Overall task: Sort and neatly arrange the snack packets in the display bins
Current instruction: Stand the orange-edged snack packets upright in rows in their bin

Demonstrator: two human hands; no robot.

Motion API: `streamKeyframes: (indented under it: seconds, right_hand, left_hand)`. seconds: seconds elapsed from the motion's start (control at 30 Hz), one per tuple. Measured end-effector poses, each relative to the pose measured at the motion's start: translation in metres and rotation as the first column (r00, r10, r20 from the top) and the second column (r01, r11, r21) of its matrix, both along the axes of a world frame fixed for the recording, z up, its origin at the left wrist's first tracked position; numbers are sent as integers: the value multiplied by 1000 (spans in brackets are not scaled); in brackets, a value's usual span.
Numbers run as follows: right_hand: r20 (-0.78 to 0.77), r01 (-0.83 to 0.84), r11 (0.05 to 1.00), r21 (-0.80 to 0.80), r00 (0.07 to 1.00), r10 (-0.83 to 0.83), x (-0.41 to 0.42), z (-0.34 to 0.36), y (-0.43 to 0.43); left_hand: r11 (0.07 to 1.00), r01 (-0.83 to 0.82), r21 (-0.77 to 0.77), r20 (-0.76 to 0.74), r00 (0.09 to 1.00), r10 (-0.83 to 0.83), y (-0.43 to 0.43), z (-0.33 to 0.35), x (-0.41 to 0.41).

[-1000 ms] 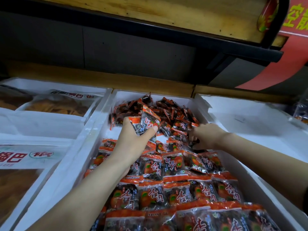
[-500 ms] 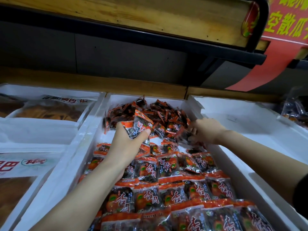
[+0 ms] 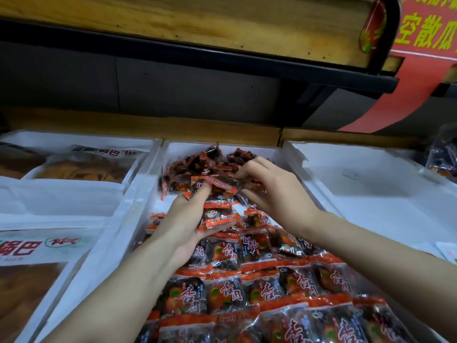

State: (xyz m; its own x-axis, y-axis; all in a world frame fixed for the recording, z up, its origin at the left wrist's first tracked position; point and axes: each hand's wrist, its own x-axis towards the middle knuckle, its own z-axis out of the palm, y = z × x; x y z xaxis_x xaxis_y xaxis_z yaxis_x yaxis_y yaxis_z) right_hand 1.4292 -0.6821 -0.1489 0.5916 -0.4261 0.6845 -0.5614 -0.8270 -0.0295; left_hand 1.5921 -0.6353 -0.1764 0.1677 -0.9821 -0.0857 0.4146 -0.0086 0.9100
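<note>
The middle white bin [image 3: 138, 201] holds small dark snack packets with orange-red edges. Near me they lie in neat overlapping rows [image 3: 247, 290]; at the far end they form a loose heap [image 3: 195, 164]. My left hand [image 3: 183, 226] is palm up over the rows and holds a small stack of packets [image 3: 217, 214] between fingers and thumb. Just right of it, my right hand [image 3: 274, 191] pinches one packet [image 3: 222, 183] by its edge, above the stack and in front of the heap.
On the left, white bins [image 3: 61, 199] hold large clear bags of brownish snacks with red lettering. To the right stands a white bin [image 3: 371, 184] with no packets visible. A dark shelf with a wooden front hangs overhead, a red banner at upper right.
My left hand has turned palm up and drawn back with its stack. My right hand has come left out of the heap and up with a packet, close to the left hand.
</note>
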Motion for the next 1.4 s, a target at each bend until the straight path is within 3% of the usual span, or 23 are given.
streamKeyframes:
  seconds: [0.13, 0.23, 0.33, 0.47, 0.53, 0.7, 0.83, 0.93, 1.0, 1.07, 1.23, 1.4]
  right_hand:
    - [36, -59, 995, 78, 998, 56, 0, -2, -1]
    - [58, -120, 982, 148, 992, 112, 1, -1, 1]
    - [230, -200, 925, 323, 965, 128, 4, 3, 7]
    - [493, -289, 820, 495, 870, 9, 13, 8, 8]
    - [506, -227, 792, 567, 855, -117, 18, 13, 5]
    - [576, -455, 462, 761, 802, -159, 32, 31, -1]
    - [651, -562, 354, 748, 725, -226, 42, 48, -17]
    - [635, -495, 433, 753, 718, -286, 59, 40, -39]
    - [545, -330, 548, 769, 786, -292, 73, 25, -57]
    - [398, -167, 605, 778, 877, -269, 89, 7, -69]
    - [143, -34, 554, 832, 978, -155, 129, -28, -74]
    - [85, -102, 427, 898, 995, 59, 144, -44, -69]
  left_hand:
    - [995, 59, -80, -135, 988, -69, 9, 8, 3]
    - [983, 103, -149, -102, 988, -119, 14, 13, 5]
    - [993, 33, -116, -44, 998, -39, 10, 12, 5]
    - [987, -69, -142, 10, 997, 71, 7, 11, 6]
    - [983, -64, -170, 44, 996, 73, 6, 11, 6]
    - [954, -149, -259, 175, 964, 198, 5, 15, 13]
    - [899, -301, -317, 138, 924, 358, 6, 25, 39]
    - [839, -420, -346, 47, 885, 462, 7, 31, 56]
    - [817, -461, -347, 31, 865, 502, 7, 32, 63]
    - [812, -469, -347, 26, 861, 508, 6, 31, 66]
    - [830, -444, -339, 42, 874, 485, 6, 30, 64]
    - [847, -412, -336, 75, 885, 460, 6, 31, 60]
